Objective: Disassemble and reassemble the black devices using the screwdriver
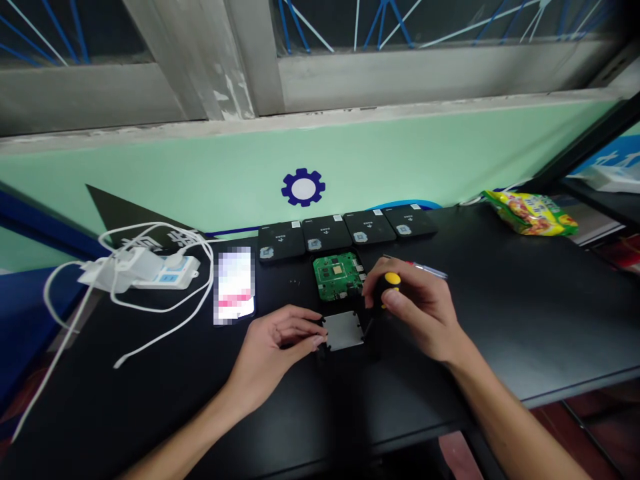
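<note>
My right hand [417, 303] is closed around a screwdriver [392, 283] with a black and yellow handle, its shaft slanting down toward a black cover's right edge. That cover carries a silver metal plate [344, 331] and lies on the table. From the left, my left hand [287, 340] grips the cover's edge between thumb and fingers. Just beyond the cover, a green circuit board [336, 277] sits in a black case. Whether the screwdriver's tip touches a screw is too dark to tell.
Several black boxes [327, 233] stand in a row along the wall. A lit phone [234, 287] lies left of the board, near tiny loose screws [294, 282]. White cables and a power strip [170, 272] occupy the left. A pen [433, 271] and a snack bag [533, 213] are to the right.
</note>
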